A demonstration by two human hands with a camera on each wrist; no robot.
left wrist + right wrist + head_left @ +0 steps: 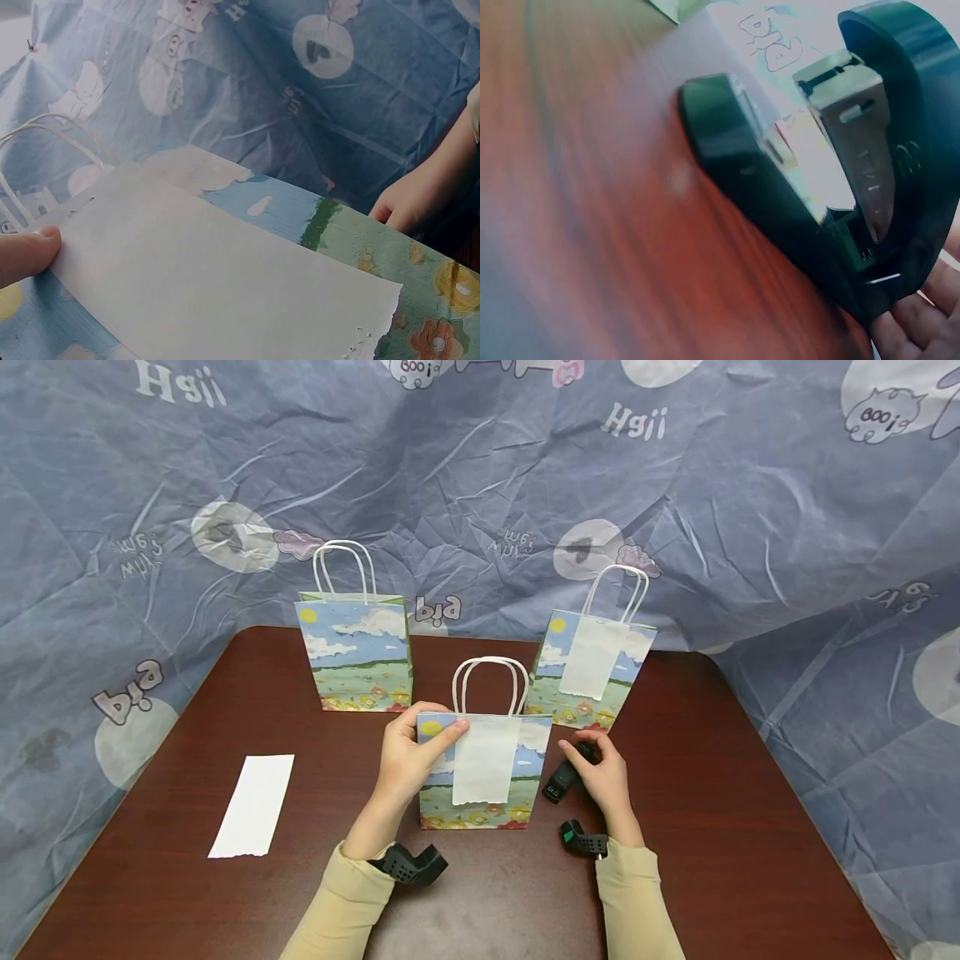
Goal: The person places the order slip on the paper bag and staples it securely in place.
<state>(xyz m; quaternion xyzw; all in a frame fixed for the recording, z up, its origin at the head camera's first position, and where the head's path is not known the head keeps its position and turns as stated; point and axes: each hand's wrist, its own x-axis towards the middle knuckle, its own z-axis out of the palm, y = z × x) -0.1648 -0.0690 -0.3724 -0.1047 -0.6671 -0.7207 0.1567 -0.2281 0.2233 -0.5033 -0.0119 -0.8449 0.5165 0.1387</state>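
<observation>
My left hand (pixel 405 756) grips the upper left edge of a paper gift bag (pixel 435 795) printed with a meadow and sky. Its thumb presses the front beside a white paper strip (pixel 484 764), and the other fingers are behind the bag. Small marks like staples show near two ends of the strip (pixel 217 262) in the left wrist view. To the right of the bag, my right hand (pixel 609 781) holds a black stapler (pixel 559 783) at its rear end, low over the table. The right wrist view shows the stapler (pixel 731 154) with its arms spread apart.
Behind on the left stands a matching bag (pixel 360 652) without a strip on its front. Another bag (pixel 543 685) at the back right carries a white strip (pixel 592 656). A loose white paper strip (pixel 253 806) lies on the brown table (pixel 712 827) at left.
</observation>
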